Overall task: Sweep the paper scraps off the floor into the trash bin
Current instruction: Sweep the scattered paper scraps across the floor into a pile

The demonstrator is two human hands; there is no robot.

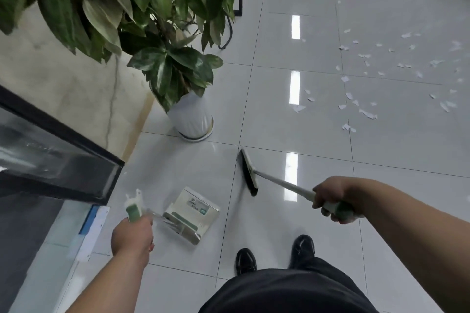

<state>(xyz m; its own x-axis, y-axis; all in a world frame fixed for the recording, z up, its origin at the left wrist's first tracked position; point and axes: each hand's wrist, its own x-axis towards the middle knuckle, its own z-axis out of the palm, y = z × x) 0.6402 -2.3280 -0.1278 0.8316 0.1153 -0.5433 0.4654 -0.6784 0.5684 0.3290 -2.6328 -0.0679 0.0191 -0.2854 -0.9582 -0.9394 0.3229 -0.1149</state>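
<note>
A person stands on glossy pale grey floor tiles (305, 46), with 2 black shoes (245, 260) below and between the two grips. The right hand (335, 201) has its fingers wrapped fully round the green sleeve of a long pale-handled broom with black bristles (284, 183). The broom's head lies ahead and to the left of that grip, bristles at the tile. The left hand (132, 236) is closed tight on the green handle of a pale dustpan with green trim (193, 213). The pan hangs just right of that grip; whether it touches the floor cannot be told. The torn white paper scraps (366, 113) lie scattered well ahead and to the right of the right-hand grip, apart from the bristles. A leafy green plant in a ribbed white pot (190, 119) stands ahead of the left-hand grip.
</note>
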